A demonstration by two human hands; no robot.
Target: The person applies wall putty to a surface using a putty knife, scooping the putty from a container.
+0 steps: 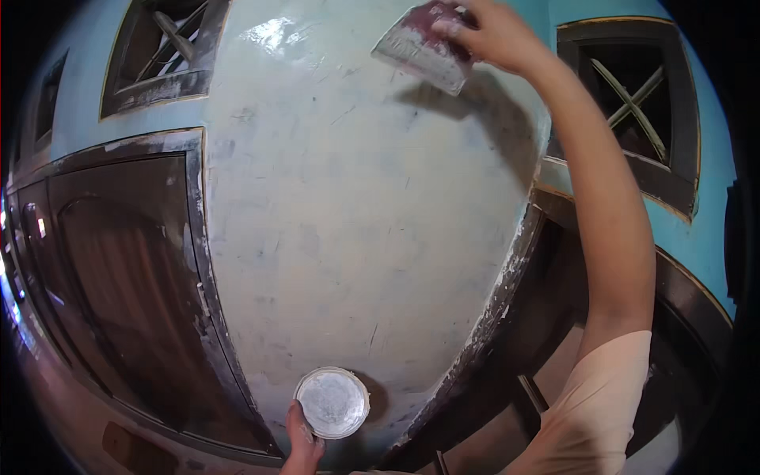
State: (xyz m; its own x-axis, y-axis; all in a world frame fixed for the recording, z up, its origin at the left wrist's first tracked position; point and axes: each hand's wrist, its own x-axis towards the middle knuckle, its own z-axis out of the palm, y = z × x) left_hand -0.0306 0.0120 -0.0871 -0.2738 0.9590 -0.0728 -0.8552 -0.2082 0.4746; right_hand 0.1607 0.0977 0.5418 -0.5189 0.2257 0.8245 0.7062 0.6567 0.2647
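Where doorframes (198, 214) end, pale wall (356, 222) begins.

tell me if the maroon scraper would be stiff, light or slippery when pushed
The maroon scraper is probably stiff, since it looks broad and flat. It's likely light, as the right hand alone holds it. The whitish smears on it might make it slippery.

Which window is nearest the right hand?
The upper-right window, just right of the right hand; the other windows lie left of the pale wall.
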